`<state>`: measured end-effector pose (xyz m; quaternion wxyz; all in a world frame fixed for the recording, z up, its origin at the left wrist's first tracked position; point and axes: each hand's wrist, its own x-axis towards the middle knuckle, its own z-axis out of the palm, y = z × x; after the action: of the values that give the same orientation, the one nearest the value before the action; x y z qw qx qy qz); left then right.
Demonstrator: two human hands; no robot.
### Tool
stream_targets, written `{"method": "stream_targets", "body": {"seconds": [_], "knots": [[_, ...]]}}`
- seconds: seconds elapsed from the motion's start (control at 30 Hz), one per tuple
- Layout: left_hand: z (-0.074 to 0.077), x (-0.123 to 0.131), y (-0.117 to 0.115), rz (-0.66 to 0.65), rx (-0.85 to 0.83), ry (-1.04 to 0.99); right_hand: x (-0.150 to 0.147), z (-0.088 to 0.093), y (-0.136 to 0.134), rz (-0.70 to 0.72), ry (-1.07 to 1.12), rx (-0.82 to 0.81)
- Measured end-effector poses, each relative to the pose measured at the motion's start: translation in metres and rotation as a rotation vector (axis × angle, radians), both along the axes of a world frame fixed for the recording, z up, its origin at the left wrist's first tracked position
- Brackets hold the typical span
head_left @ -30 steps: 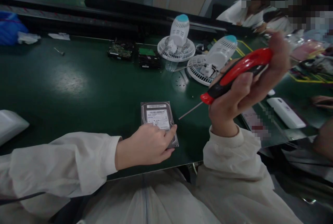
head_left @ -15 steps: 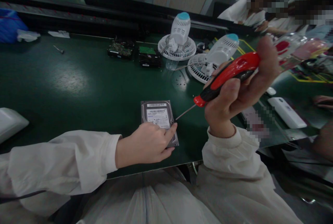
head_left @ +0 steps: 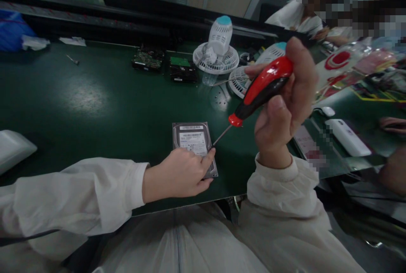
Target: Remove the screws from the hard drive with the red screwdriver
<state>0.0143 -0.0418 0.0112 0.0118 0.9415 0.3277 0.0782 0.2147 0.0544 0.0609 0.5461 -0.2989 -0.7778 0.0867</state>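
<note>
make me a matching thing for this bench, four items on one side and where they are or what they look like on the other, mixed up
Things
1. hard drive
2. screwdriver
3. white fan
4. circuit board

Descriptions
a. teal cap, standing at the far side of the table
b. red and black handle, gripped in the right hand
c. lying near the far edge, left of the fan
d. flat on the table, near corner under the left hand

Pairs: 1-d, 2-b, 3-a, 4-c
</note>
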Motion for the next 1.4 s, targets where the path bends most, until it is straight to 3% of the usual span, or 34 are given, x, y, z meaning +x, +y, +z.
{"method": "stream_targets", "body": {"seconds": [0.1, 0.3, 0.47, 0.63, 0.77, 0.97, 1.13, 1.23, 1.4], "knots": [[-0.001, 0.0, 0.0, 0.006, 0.001, -0.001, -0.009, 0.005, 0.0, 0.095, 0.042, 0.129], [-0.002, -0.001, 0.0, 0.006, -0.009, -0.009, -0.016, 0.006, -0.007, 0.012, 0.12, 0.133], [-0.002, -0.001, 0.001, 0.001, 0.0, -0.013, -0.017, 0.006, -0.004, 0.102, 0.104, 0.029], [-0.003, -0.001, 0.001, -0.002, 0.015, -0.021, -0.016, 0.005, -0.001, 0.062, 0.195, 0.184], [-0.003, -0.002, 0.001, -0.012, 0.031, -0.028, -0.016, 0.005, -0.003, 0.159, 0.15, 0.071], [-0.002, -0.001, 0.0, -0.01, 0.029, -0.012, -0.013, 0.003, 0.004, -0.08, 0.173, 0.299], [-0.002, -0.002, 0.0, -0.016, 0.036, -0.021, -0.015, 0.003, -0.001, -0.03, 0.138, 0.115], [-0.003, -0.002, 0.0, -0.02, 0.047, -0.035, -0.017, 0.004, -0.006, 0.01, 0.139, 0.12], [-0.002, -0.002, 0.0, -0.016, 0.044, -0.036, -0.015, 0.007, -0.009, 0.179, 0.19, -0.016]]}}
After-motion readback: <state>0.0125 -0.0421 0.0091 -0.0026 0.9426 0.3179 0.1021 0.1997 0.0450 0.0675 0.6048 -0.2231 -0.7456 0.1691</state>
